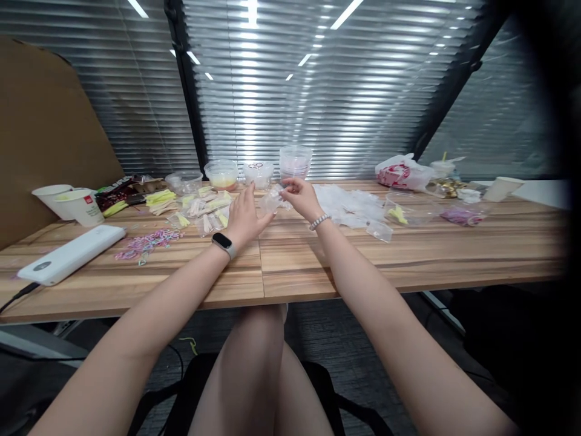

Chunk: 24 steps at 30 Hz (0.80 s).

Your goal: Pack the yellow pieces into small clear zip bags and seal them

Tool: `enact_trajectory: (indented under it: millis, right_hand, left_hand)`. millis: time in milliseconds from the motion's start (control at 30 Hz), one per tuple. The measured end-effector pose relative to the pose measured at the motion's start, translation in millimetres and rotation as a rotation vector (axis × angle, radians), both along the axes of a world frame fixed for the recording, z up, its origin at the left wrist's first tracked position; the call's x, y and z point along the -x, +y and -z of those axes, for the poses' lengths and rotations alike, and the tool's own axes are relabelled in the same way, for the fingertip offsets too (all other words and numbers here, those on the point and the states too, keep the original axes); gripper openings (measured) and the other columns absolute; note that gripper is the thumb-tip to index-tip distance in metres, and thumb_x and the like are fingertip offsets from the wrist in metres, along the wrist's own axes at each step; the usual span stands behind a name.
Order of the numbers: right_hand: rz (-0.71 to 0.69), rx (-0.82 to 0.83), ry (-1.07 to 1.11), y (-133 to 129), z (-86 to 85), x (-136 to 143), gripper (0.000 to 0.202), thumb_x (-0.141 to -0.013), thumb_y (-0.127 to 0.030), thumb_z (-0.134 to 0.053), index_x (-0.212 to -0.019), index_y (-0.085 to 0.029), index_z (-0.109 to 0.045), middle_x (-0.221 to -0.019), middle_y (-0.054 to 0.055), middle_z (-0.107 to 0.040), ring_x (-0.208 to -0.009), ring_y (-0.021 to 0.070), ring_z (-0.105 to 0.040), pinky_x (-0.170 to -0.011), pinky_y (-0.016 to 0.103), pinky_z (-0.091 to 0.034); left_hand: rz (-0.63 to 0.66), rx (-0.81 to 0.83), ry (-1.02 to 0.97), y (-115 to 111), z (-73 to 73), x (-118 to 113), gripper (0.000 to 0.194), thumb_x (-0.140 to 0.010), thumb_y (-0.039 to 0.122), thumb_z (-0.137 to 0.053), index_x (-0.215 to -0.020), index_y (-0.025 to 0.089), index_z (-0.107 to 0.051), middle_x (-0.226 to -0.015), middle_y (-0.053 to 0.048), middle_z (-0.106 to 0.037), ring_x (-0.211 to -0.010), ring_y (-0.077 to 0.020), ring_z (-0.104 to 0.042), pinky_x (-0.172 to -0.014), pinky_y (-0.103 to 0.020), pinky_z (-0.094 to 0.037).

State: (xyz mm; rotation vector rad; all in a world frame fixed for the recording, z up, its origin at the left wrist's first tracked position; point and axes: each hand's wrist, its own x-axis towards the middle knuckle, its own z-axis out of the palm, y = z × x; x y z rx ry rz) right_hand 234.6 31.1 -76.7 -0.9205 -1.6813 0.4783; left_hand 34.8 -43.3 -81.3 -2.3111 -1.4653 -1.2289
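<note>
A small clear plastic bag (270, 200) is up between my hands, above the middle of the wooden table (308, 260). My right hand (301, 197) pinches its right side between thumb and fingertips. On the other side is my left hand (246, 213), fingers stretched out and thumb apart; whether it touches the bag I cannot tell. Left of it lies a heap of small bags (206, 209) with pale and yellow strips inside. To the right of my right hand spreads a pile of flat clear bags (347, 203).
Clear plastic tubs (221, 174) and stacked cups (295, 162) line the back. At left are coloured loops (149, 243), a white power bank (72, 254), paper cups (80, 207) and yellow strips (160, 198). A plastic carrier bag (402, 172) and purple bundle (463, 216) lie at right.
</note>
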Motion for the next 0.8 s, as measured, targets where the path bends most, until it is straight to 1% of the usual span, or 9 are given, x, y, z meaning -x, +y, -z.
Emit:
enact_trajectory:
  millis: [100, 167, 233, 333, 467, 567, 667, 733, 800]
  right_hand:
    - [-0.162, 0.017, -0.008, -18.4, -4.0, 22.3, 0.045, -0.078, -0.034, -0.070, -0.119, -0.015, -0.064, -0.088, 0.005, -0.068, -0.083, 0.0198, -0.066, -0.081, 0.035, -0.057]
    - [-0.260, 0.043, -0.036, -30.7, -7.0, 31.9, 0.045, -0.079, -0.035, -0.071, -0.119, -0.017, -0.065, -0.096, 0.007, -0.070, -0.087, 0.0210, -0.067, -0.080, 0.036, -0.058]
    - [-0.316, 0.049, -0.071, -39.4, -9.3, 37.0, 0.041, -0.080, -0.035, -0.071, -0.117, -0.017, -0.067, -0.104, 0.008, -0.070, -0.091, 0.0224, -0.067, -0.078, 0.036, -0.058]
    - [-0.331, 0.033, -0.091, -40.5, -8.5, 37.8, 0.039, -0.082, -0.039, -0.070, -0.115, -0.017, -0.068, -0.105, 0.009, -0.070, -0.094, 0.0232, -0.068, -0.082, 0.037, -0.059]
    - [-0.243, 0.082, 0.074, -17.3, -4.6, 22.7, 0.051, -0.082, -0.045, -0.070, -0.123, -0.014, -0.062, -0.099, 0.009, -0.070, -0.084, 0.0210, -0.069, -0.081, 0.038, -0.059]
    - [-0.006, -0.001, 0.214, 7.9, -14.6, -16.7, 0.052, -0.082, -0.042, -0.068, -0.125, -0.013, -0.058, -0.108, 0.011, -0.067, -0.094, 0.0198, -0.067, -0.087, 0.036, -0.058]
    - [0.230, -0.069, 0.204, 21.8, -38.7, -89.1, 0.049, -0.089, -0.037, -0.057, -0.130, -0.010, -0.054, -0.112, 0.013, -0.065, -0.096, 0.0186, -0.066, -0.088, 0.036, -0.056]
    - [0.405, -0.055, 0.022, 20.6, -55.7, -149.2, 0.047, -0.090, -0.034, -0.055, -0.129, -0.009, -0.056, -0.109, 0.013, -0.066, -0.092, 0.0193, -0.065, -0.086, 0.038, -0.054]
    - [0.646, -0.026, -0.293, 13.3, -68.8, -208.9, 0.039, -0.087, -0.032, -0.060, -0.118, -0.009, -0.065, -0.101, 0.012, -0.067, -0.091, 0.0214, -0.063, -0.088, 0.041, -0.051]
  left_hand:
    - [-0.039, 0.044, 0.008, 1.8, -0.8, 1.5, 0.100, -0.077, 0.064, -0.068, -0.152, 0.014, -0.025, -0.153, -0.018, -0.037, -0.141, -0.0379, -0.035, -0.117, -0.049, -0.027]
    - [-0.033, 0.100, -0.036, 3.5, 0.5, 1.6, 0.091, -0.080, 0.061, -0.065, -0.150, 0.013, -0.030, -0.150, -0.019, -0.041, -0.139, -0.0371, -0.038, -0.114, -0.049, -0.031]
    - [0.019, 0.164, -0.093, 5.8, 2.2, 2.3, 0.073, -0.086, 0.054, -0.059, -0.143, 0.014, -0.039, -0.142, -0.018, -0.050, -0.131, -0.0339, -0.047, -0.107, -0.047, -0.040]
    - [0.086, 0.211, -0.167, 9.5, 4.2, 5.0, 0.050, -0.089, 0.050, -0.056, -0.128, 0.018, -0.051, -0.124, -0.012, -0.062, -0.114, -0.0284, -0.058, -0.095, -0.042, -0.048]
    - [0.055, 0.124, -0.179, 13.4, 5.4, 9.3, 0.044, -0.086, 0.048, -0.062, -0.120, 0.020, -0.055, -0.121, -0.009, -0.064, -0.114, -0.0271, -0.058, -0.098, -0.041, -0.046]
    - [-0.013, 0.042, -0.121, 15.2, 5.1, 11.7, 0.046, -0.084, 0.042, -0.066, -0.124, 0.022, -0.056, -0.124, -0.008, -0.064, -0.120, -0.0302, -0.055, -0.106, -0.046, -0.040]
    - [-0.068, 0.011, -0.105, 16.5, 3.8, 12.4, 0.054, -0.083, 0.040, -0.067, -0.133, 0.025, -0.051, -0.127, -0.008, -0.063, -0.123, -0.0330, -0.054, -0.114, -0.056, -0.026]
    - [-0.065, 0.001, -0.119, 16.7, 3.5, 11.0, 0.065, -0.081, 0.040, -0.068, -0.140, 0.024, -0.044, -0.131, -0.010, -0.061, -0.127, -0.0341, -0.052, -0.117, -0.058, -0.019]
    - [-0.050, 0.011, -0.123, 15.7, 4.7, 7.8, 0.066, -0.080, 0.041, -0.069, -0.138, 0.023, -0.043, -0.132, -0.012, -0.060, -0.128, -0.0341, -0.051, -0.118, -0.058, -0.015]
